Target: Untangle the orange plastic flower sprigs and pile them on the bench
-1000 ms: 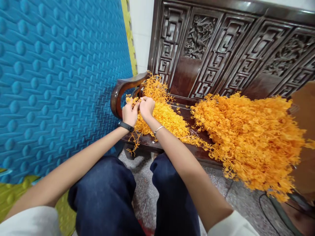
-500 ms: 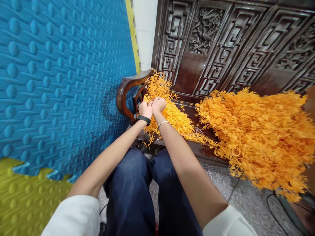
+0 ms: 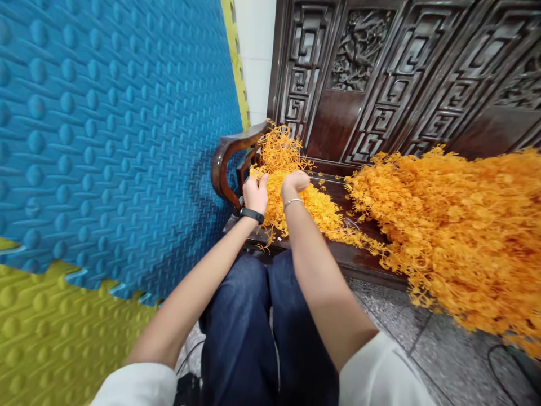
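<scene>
Yellow-orange pile (image 3: 275, 192) between and beyond the hands (image 3: 255, 196), on the bench (image 3: 363, 262)

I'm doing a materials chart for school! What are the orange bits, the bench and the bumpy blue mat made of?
The orange bits look like dull plastic, maybe rubbery: thin, moulded-looking branches. The bench seems varnished wood: dark, carved and shiny. The blue mat is probably foam, slightly glossy, with raised bumps and jigsaw edges.
</scene>
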Available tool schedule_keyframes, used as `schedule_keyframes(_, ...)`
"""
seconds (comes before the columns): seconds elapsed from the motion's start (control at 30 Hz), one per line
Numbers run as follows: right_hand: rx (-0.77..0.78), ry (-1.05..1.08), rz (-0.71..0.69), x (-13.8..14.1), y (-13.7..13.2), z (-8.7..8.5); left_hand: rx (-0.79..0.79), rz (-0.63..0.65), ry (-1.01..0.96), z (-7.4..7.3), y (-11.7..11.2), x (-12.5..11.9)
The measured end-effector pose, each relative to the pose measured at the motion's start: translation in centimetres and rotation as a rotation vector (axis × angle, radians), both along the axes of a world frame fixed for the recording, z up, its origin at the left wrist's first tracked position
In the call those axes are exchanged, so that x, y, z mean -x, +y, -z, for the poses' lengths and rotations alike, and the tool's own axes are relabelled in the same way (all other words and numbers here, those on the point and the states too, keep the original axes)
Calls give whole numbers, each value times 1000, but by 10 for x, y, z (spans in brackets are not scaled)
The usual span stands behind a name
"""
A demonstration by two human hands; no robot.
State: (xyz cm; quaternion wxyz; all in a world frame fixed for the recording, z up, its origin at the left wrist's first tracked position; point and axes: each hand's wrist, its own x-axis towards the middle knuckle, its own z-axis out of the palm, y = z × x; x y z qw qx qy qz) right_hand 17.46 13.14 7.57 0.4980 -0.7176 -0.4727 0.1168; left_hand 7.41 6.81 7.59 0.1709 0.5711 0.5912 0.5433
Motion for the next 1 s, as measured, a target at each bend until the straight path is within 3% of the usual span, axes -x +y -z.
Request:
schedule_keyframes(0.1, 13, 51, 146, -25, 1, -5, -51, 35, -31, 1, -5, 8)
schedule_keyframes(0.17, -54, 11, 135, -36, 3, -9, -72, 121, -83, 3, -5, 14)
schedule_keyframes(0.27, -94, -77, -11, -53, 8, -12, -38, 329, -159, 3, -9, 20)
schedule_keyframes(0.4, -31, 5, -280, -81, 14, -6, 194, 586, -251, -7, -21, 26)
schedule_keyframes(0.6, -75, 124, -433, -107, -7, 2, 350, 654, -212, -25, -25, 40)
schedule_keyframes(0.7, -133, 227, -579, -110, -30, 2, 347, 705, -89, -30, -25, 43)
schedule_keyframes(0.87, -92, 277, -793, -97, -66, -8, 186, 738, 55, -25, -37, 42)
schedule_keyframes(1.0, -2, 283, -977, -66, -90, -19, 280, 862, -17, -17, -43, 41)
